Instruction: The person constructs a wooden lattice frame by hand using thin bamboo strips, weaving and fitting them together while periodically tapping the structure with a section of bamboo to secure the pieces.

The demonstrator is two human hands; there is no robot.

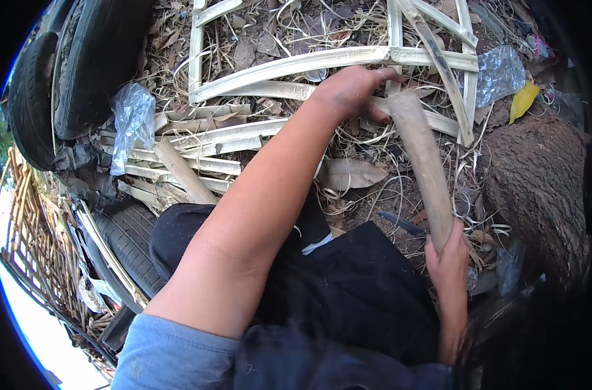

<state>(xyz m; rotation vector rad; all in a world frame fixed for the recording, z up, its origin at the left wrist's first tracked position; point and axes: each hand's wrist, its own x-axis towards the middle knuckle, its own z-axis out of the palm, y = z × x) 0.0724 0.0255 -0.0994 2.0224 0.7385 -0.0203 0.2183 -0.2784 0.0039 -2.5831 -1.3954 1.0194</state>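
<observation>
A frame of pale split bamboo strips point(296, 64) lies on the ground in front of me, its strips crossing one another. My left hand point(351, 94) reaches across to the crossing on its near side, fingers and thumb curled around the bamboo there; part of the grip is hidden behind the hand. In my right hand point(448, 252) is the lower end of a thick wooden stick point(426, 159). The stick slants up and to the left, and its far end is slightly blurred beside my left fingers. A dark knife blade point(401, 223) lies left of my right hand.
Loose split bamboo pieces point(208, 166) and a short round stick point(182, 170) lie to the left. Black tyres point(104, 65) stand at the far left. A tree trunk point(536, 185) rises at the right, near a clear plastic bag point(499, 73). Shavings and dry leaves cover the ground.
</observation>
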